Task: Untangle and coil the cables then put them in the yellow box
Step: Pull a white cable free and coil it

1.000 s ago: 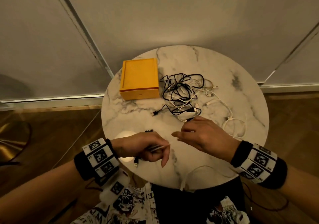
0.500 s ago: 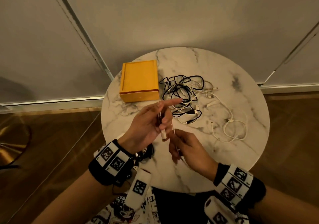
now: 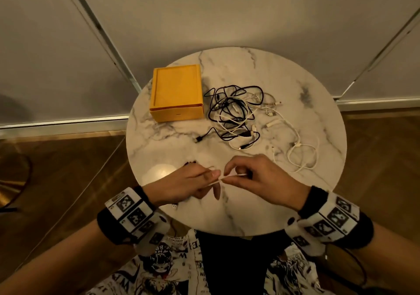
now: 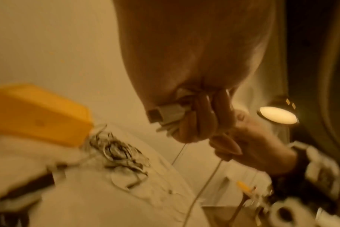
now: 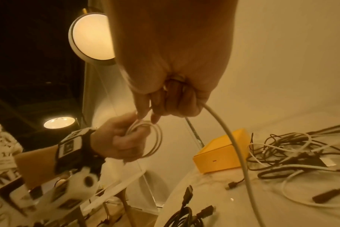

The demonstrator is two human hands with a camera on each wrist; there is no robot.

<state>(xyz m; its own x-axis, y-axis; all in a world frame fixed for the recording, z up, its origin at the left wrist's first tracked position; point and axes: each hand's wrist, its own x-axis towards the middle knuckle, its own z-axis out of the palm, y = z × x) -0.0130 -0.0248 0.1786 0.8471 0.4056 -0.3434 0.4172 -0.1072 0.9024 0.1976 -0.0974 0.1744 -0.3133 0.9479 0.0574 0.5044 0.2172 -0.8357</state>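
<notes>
We look down on a round marble desk [image 3: 261, 208] standing on a dark wooden floor [image 3: 56, 176]. Behind it run pale wall panels [image 3: 216, 12] split by metal strips [image 3: 100, 30]. Two round lamps [image 5: 91, 35] glow warm.

The head view looks steeply down from above onto the round table [image 3: 284, 215], with both hands low in frame. The left wrist view sits close behind the left hand [image 4: 194, 76], facing along its fingers [image 4: 204, 119]; the yellow box [image 4: 35, 113] lies beyond them. The right wrist view sits equally close behind the right hand [image 5: 175, 53]. All three views share the box and the cable tangle [image 3: 234, 115].
</notes>
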